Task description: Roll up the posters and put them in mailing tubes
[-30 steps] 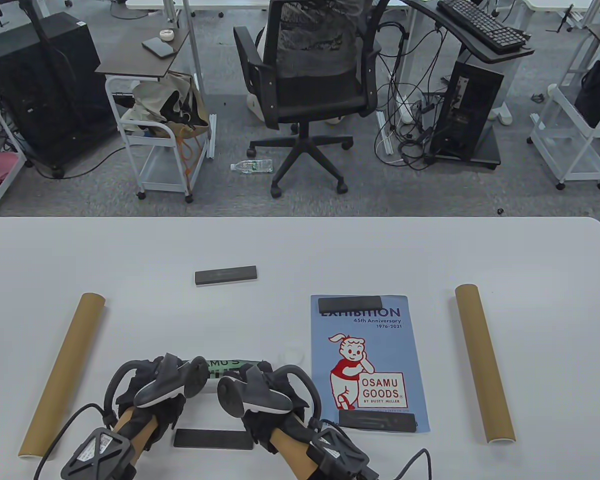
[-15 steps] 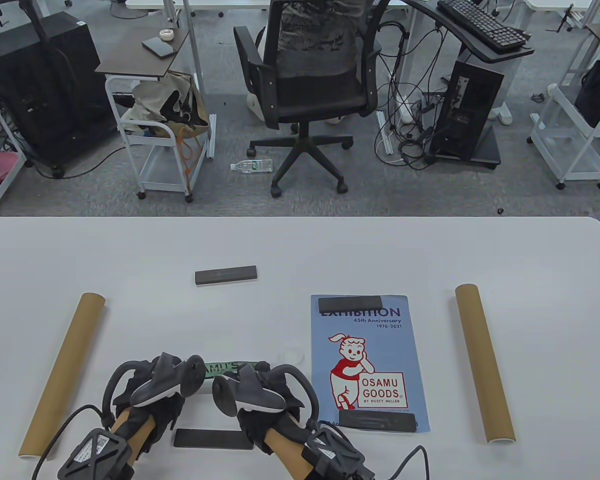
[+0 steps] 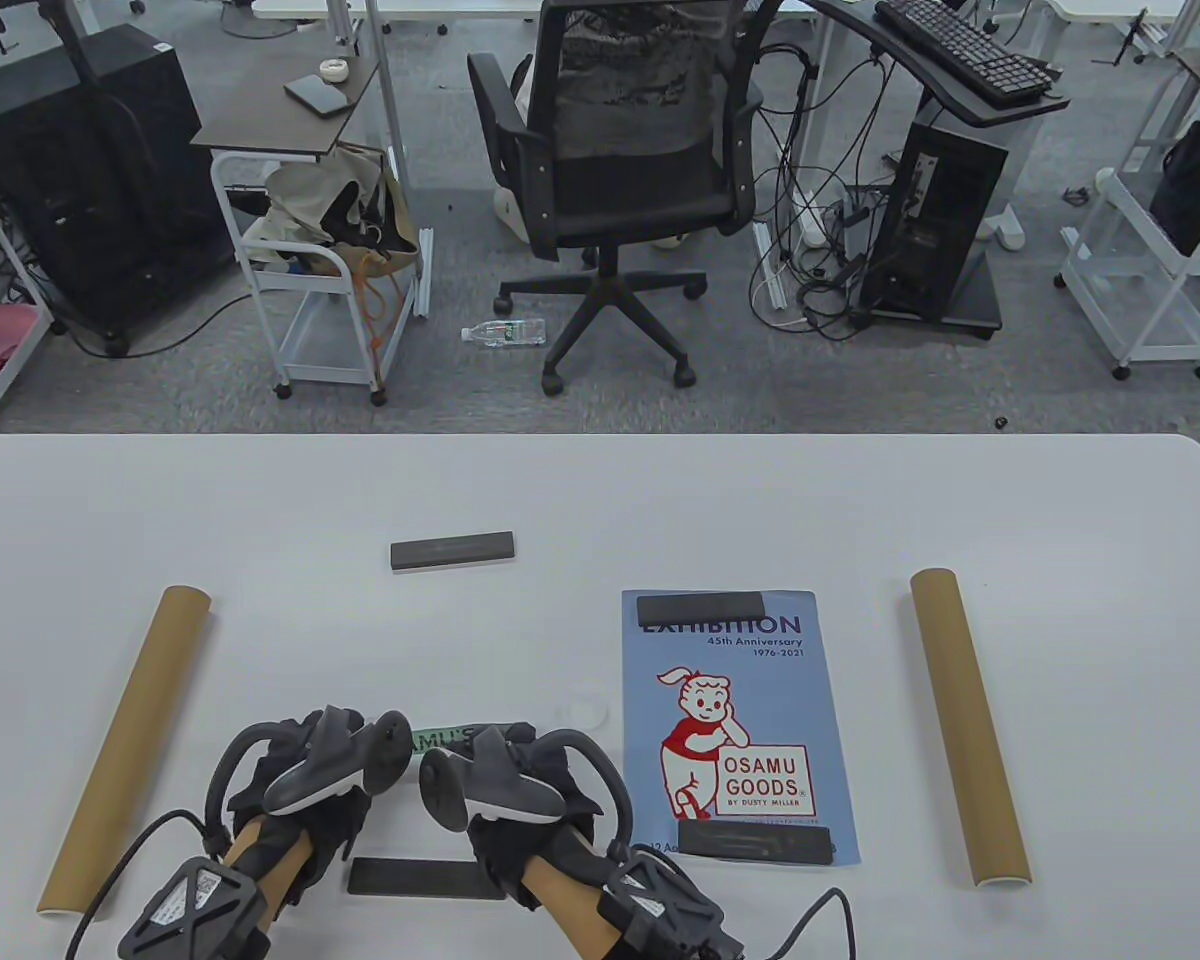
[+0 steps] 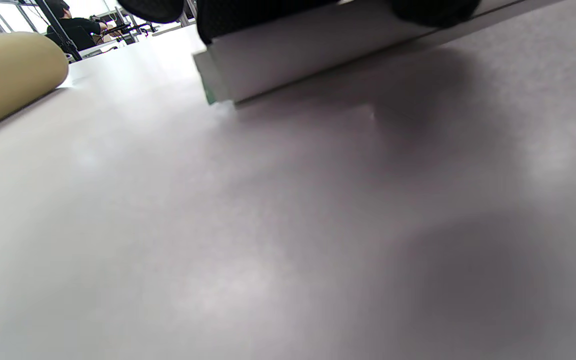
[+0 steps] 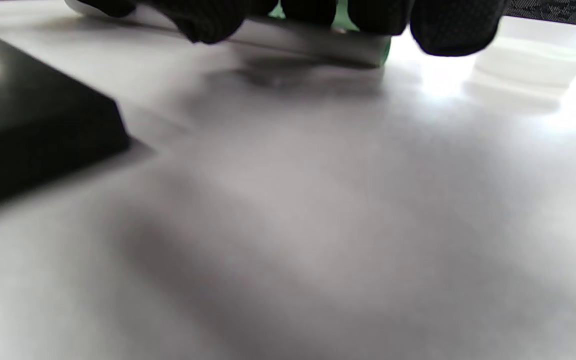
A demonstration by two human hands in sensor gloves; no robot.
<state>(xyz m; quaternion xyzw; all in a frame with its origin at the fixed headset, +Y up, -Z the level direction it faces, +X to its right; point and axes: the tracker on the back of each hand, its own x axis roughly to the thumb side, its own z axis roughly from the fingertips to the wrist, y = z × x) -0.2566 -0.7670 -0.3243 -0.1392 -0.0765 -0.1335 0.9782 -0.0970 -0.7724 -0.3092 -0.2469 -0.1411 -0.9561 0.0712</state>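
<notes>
Both hands (image 3: 410, 775) on rolled poster (image 3: 445, 738)

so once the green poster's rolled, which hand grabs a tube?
Probably left. The left hand is near the left tube, with only bare table between. The right hand would have to cross the blue poster to reach the right tube.

Less of the green poster (image 3: 443, 738) shows between the left hand (image 3: 305, 775) and right hand (image 3: 520, 785), which sit closer together and nearer the table's front edge than a second ago.
</notes>
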